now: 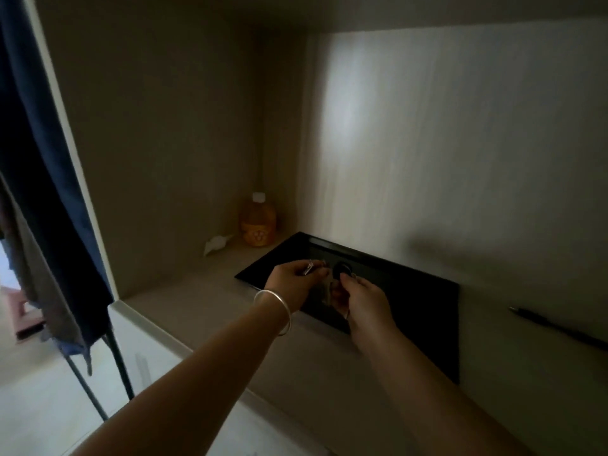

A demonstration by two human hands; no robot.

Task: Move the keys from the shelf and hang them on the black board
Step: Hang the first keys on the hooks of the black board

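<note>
A black board (411, 301) lies in the dim shelf niche against the right wall. Both of my hands are over its left part. My left hand (292, 281), with a silver bangle at the wrist, pinches a metal key (309, 268) between thumb and fingers. My right hand (358, 297) is closed on a dark round key fob or ring (342, 269) and the hanging keys (325, 291) between the two hands. The keys are blurred and partly hidden by my fingers.
An orange bottle (258, 222) with a white cap stands in the back corner, a crumpled white paper (215, 244) beside it. A dark pen (559, 329) lies on the shelf to the right. Dark blue cloth (39, 192) hangs at the left.
</note>
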